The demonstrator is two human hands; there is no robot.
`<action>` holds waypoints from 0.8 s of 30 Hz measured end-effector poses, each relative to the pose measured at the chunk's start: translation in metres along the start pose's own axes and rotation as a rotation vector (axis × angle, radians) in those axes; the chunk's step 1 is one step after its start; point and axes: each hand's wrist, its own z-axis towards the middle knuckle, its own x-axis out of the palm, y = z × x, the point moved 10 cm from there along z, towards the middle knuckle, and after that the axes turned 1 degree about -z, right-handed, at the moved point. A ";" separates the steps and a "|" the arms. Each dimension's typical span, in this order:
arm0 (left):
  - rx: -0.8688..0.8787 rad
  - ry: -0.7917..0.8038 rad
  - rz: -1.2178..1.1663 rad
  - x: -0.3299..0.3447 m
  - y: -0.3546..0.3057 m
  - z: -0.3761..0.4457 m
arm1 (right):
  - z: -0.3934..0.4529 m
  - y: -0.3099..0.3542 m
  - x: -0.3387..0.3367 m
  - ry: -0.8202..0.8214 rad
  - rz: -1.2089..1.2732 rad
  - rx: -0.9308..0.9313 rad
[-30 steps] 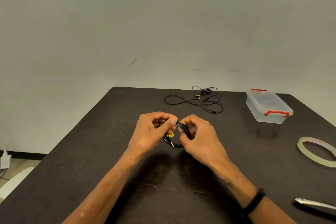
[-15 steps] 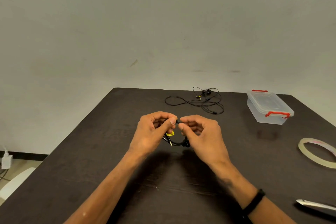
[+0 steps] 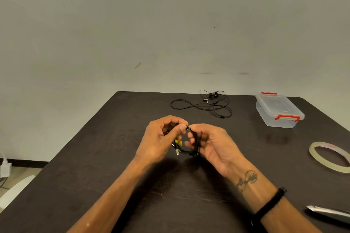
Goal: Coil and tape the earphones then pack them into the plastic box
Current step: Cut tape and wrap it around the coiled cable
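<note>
Grip of both hands on earphone coil (image 3: 186, 150)

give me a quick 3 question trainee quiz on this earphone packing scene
1. True or false: the plastic box has its lid on.
2. Which holds the coiled earphones? A) left hand only B) both hands C) neither
3. What lies on the table right of the right hand, nearer than the box?

Key: 1 true. 2 B. 3 the tape roll.
</note>
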 end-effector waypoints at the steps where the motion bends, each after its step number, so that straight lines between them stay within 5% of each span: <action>1: -0.015 -0.023 -0.018 -0.003 0.002 0.000 | 0.000 0.007 -0.003 -0.025 -0.108 -0.072; 6: -0.066 -0.103 -0.067 -0.012 0.011 0.001 | -0.008 0.037 0.002 -0.109 -0.776 -0.432; 12: -0.059 -0.124 -0.017 -0.014 0.007 -0.001 | -0.024 0.047 0.016 -0.198 -1.050 -0.712; 20: -0.286 -0.153 -0.071 -0.023 0.035 -0.006 | -0.013 0.044 -0.003 -0.336 -1.062 -0.594; 24: -0.382 -0.192 -0.134 -0.044 0.049 -0.022 | 0.002 0.033 0.009 -0.277 -1.018 -0.479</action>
